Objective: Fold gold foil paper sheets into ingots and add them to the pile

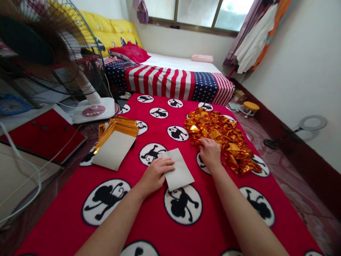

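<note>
My left hand [157, 172] lies over the left side of a pale rectangular paper sheet [180, 170], its fingers stretched flat on it. At the near left edge of a heap of folded shiny gold foil pieces [217, 129], my right hand [210, 151] has its fingers bent together at a foil piece. The fingertips partly hide that piece. To the left sits a stack of flat gold foil sheets [124, 124], with a larger pale sheet [115, 149] lying over its near side.
Everything lies on a red cloth [128, 217] with black monkey prints in white circles. A running fan [93, 108] stands at the left, near a red panel [44, 129]. Beyond the cloth is a bed [165, 83] with a striped, starred cover. A yellow-topped stool [251, 106] stands at the right wall.
</note>
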Demonstrator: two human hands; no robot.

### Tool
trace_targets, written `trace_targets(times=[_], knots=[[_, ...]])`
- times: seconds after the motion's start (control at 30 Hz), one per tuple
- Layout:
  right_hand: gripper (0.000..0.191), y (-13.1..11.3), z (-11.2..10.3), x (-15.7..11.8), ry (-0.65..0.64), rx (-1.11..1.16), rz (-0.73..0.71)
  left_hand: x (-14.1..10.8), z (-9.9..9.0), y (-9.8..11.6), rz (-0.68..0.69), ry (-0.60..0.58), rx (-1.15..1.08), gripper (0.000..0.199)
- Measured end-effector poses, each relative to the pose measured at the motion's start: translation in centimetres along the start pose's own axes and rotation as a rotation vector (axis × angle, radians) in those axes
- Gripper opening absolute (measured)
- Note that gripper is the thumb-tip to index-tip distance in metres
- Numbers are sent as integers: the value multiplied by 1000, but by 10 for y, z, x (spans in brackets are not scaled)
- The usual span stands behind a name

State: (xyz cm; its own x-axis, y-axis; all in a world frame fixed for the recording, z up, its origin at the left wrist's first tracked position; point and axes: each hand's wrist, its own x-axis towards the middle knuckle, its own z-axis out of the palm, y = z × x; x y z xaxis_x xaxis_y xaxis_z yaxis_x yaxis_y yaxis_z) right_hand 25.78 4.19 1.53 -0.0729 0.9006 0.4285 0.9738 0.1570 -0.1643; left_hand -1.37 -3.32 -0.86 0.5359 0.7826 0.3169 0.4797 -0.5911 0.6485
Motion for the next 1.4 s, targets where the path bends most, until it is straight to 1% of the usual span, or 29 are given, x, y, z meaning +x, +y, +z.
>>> trace_targets(times=[0.1, 0.17, 0.2, 0.23, 0.3, 0.37, 0.43, 0.5, 0.53, 0.6, 0.67, 0.77, 0.83, 0.9, 1.0, 1.07, 1.13, 1.23, 1.33, 1.4], knots=[[29, -2, -1, 0, 78, -25, 64, 0, 0, -1, 2, 1, 3, 52], [36, -9, -6, -6, 151, 0, 102, 1, 0, -1, 0, 15, -16, 52], [40, -14, -9, -12, 172, 43, 85, 1, 0, -1, 0, 26, -37, 53], [43, -19, -11, -18, 165, 115, 39, 1, 0, -1, -3, 40, -65, 53], [47, -29, -14, -32, 84, 307, -124, 1, -1, -1, -24, 70, -134, 54], [55, -37, -16, -46, -26, 476, -224, 1, -2, -2, -66, 110, -217, 53], [61, -42, -16, -58, -112, 615, -250, 1, -4, -2, -120, 161, -304, 47], [64, -46, -16, -67, -156, 735, -242, 1, -5, -2, -167, 204, -368, 40], [64, -47, -17, -70, -164, 780, -241, 1, -6, -2, -184, 216, -384, 38], [57, -50, -19, -76, -163, 833, -254, 1, -7, 0, -194, 215, -391, 35], [44, -52, -21, -81, -172, 849, -285, 1, -9, 2, -179, 195, -390, 29], [26, -57, -25, -89, -210, 852, -308, -1, -11, 8, -153, 152, -341, 15], [19, -60, -26, -93, -221, 846, -269, -1, -12, 11, -156, 141, -288, 11], [20, -65, -25, -93, -219, 814, -178, -1, -12, 12, -180, 151, -230, 16], [31, -72, -19, -87, -205, 705, 5, 0, -9, 10, -239, 220, -73, 19], [33, -78, -13, -80, -186, 629, 100, 2, -5, 8, -266, 291, 73, 20], [29, -83, -7, -73, -154, 565, 154, 3, -3, 6, -277, 347, 190, 19], [21, -90, -2, -67, -116, 473, 224, 3, -1, 4, -297, 394, 282, 17], [17, -97, -2, -65, -97, 398, 281, 3, -1, 3, -332, 397, 327, 16], [17, -100, -3, -65, -95, 391, 317, 3, -1, 3, -344, 392, 336, 17]])
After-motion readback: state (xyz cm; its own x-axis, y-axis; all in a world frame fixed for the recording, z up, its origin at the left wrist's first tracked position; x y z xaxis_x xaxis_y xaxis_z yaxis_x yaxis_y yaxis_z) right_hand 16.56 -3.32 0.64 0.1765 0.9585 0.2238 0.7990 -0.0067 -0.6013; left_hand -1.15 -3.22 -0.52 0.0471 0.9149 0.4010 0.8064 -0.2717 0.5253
